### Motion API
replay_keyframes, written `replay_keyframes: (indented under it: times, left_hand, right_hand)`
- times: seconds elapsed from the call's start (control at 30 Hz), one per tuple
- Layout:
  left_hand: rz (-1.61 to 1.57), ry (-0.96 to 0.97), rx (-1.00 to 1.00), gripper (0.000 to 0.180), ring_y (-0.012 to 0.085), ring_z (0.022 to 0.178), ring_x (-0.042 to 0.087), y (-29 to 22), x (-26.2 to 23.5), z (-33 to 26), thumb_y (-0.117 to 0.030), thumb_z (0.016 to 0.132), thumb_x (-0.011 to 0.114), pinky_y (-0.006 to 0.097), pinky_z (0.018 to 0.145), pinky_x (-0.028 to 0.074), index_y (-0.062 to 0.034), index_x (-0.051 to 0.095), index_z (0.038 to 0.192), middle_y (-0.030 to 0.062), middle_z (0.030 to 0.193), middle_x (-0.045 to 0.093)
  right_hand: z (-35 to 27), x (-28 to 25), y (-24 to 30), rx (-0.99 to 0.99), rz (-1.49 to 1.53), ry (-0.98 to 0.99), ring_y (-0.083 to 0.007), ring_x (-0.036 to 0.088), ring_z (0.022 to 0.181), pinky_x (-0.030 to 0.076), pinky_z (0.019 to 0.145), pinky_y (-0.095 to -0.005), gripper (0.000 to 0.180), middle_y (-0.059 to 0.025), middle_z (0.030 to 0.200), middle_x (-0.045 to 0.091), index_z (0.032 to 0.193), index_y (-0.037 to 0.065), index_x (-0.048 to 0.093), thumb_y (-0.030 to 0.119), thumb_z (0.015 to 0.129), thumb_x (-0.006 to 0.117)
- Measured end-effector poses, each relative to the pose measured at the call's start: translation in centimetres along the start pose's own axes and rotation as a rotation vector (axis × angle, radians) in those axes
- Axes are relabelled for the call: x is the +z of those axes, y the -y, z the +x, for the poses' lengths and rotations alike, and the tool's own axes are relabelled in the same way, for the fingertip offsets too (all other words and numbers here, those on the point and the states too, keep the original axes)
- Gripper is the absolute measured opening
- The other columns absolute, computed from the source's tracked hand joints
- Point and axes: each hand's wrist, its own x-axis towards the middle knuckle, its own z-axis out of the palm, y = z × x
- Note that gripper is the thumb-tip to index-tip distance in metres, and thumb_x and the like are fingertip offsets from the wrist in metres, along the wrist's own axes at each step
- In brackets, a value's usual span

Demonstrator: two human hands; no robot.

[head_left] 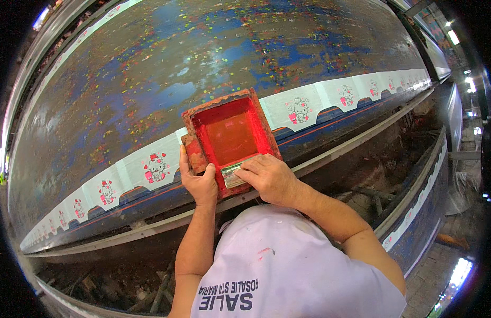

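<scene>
I am looking down from the head camera at a red frame [264, 127], set at a slight turn over the near edge of a long tabletop [166, 85]. Its inside is coated bright red at the walls and a browner red across the middle.

My left hand [199, 183] pinches the frame's left side near its lower corner, thumb on the rim and a finger stretched up along the outer side. My right hand [271, 179] has its fingers closed on a pale scraper [233, 177], which sits crosswise at the frame's near end. I cannot tell how hard it presses.

A white strip [309, 98] runs along the tabletop on both sides of the frame, passing behind it, with notches cut in its lower edge. Pink and black cartoon prints [157, 168] repeat along it at intervals. The tabletop is mottled brown and blue, dotted with yellow, red and green specks.

Nearer me, a rail [362, 133] runs alongside the tabletop, and the frame's near end reaches close to it. Below is my white shirt [293, 249], marked with a pink smear.
</scene>
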Motion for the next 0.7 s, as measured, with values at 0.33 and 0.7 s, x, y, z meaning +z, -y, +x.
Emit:
replay_keyframes:
  times: [0.33,0.7]
  left_hand:
    - [0.015,0.014,0.003,0.096,0.0263,0.147,0.063,0.6,-0.5,0.1,0.018,0.087,0.07,0.041,0.126,0.051,0.0025,0.04,0.177,0.0169,0.168,0.057]
    - [-0.095,0.007,-0.053,0.079,0.0252,0.15,0.061,0.9,-0.9,0.2,0.014,0.102,0.069,0.041,0.128,0.05,0.0047,0.042,0.175,0.0173,0.17,0.055]
  right_hand:
    - [-1.8,0.9,0.0,-0.02,-0.02,-0.06,-0.0322,0.076,0.115,0.06,0.101,-0.0467,0.034,-0.0118,0.124,0.078,0.128,0.006,0.08,0.01,0.094,0.073]
    - [7.1,1.2,-6.4,-0.039,-0.046,-0.161,-0.0345,0.076,0.113,0.06,0.099,-0.0479,0.038,-0.0105,0.121,0.08,0.127,0.009,0.081,0.002,0.091,0.072]
